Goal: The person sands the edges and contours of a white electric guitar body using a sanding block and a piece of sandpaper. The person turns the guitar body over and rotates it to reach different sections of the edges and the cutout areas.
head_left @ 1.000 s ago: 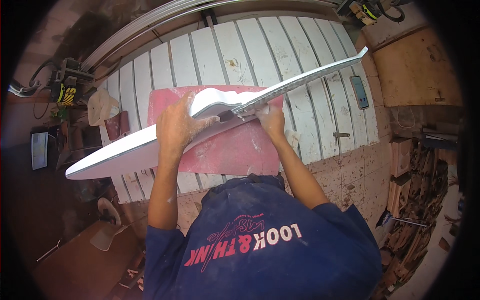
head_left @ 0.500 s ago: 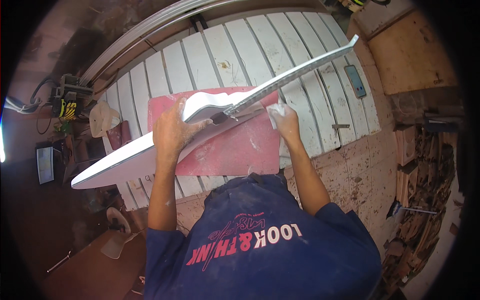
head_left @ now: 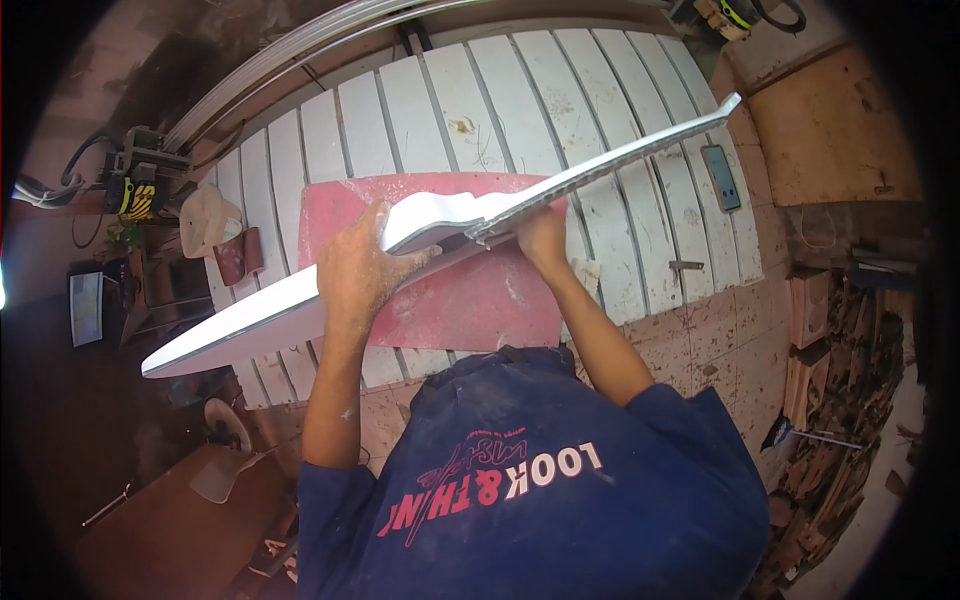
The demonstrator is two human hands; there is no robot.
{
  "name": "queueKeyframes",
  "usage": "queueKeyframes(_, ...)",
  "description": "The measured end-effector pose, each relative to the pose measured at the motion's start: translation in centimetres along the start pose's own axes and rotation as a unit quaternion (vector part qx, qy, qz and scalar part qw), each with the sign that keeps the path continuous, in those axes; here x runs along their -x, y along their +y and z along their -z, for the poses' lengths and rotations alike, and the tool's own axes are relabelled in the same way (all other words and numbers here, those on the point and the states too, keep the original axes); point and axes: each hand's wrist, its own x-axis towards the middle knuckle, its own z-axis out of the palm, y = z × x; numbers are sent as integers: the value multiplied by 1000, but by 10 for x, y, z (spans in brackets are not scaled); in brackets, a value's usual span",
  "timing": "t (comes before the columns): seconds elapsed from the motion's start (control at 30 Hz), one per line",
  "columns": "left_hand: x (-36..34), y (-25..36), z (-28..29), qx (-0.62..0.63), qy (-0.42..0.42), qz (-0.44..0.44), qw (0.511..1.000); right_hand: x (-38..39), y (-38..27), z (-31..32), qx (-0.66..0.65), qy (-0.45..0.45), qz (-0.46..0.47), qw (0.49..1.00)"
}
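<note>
A white, unfinished-looking electric guitar (head_left: 433, 211) is tilted on its edge above a red mat (head_left: 340, 212). Its long pointed end reaches to the left, and its slim neck (head_left: 640, 142) rises to the far right, ending in a bent headstock. My left hand (head_left: 352, 262) grips the body, thumb on the near side and fingers over the far edge. Dust coats that hand. My right hand (head_left: 543, 238) is bent in behind the neck's base; its fingers are hidden, so whatever it holds does not show.
The mat lies on a white slatted table (head_left: 480, 85). On the table's right side are a phone (head_left: 720, 178) and a small metal piece (head_left: 686, 265). A cap (head_left: 208, 222) and a reddish-brown roll (head_left: 236, 258) sit at the left. Wood offcuts (head_left: 840, 400) are heaped at the right.
My right hand has moved left and in behind the neck; the white piece seen in its fingers is now out of sight. The guitar has shifted slightly right with my left hand still on it.
</note>
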Motion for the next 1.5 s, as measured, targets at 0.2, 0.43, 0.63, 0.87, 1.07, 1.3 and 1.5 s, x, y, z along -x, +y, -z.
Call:
queueKeyframes(0.2,-3,-3,-6,31,14,-9,999,-11,-7,5,17,-20,-60,998)
queueKeyframes(0.43,-13,3,0,31,5,-6,999,-15,-8,7,-40,-24,-125,991)
queueKeyframes(0.63,-9,3,3,23,21,-15,999,-2,-12,11,-50,31,-65,996)
queueKeyframes(0.87,-11,-1,-2,28,12,-20,999,-8,-4,4,-15,32,-27,999)
queueKeyframes(1.07,-8,-7,-5,31,40,-34,998,1,-5,5,5,26,20,999)
queueKeyframes(1.3,-10,-2,5,57,2,-15,998,5,-4,7,2,38,-1,999)
queueKeyframes(1.5,-2,1,-5,28,34,-38,998,-7,6,5,7,23,0,1000)
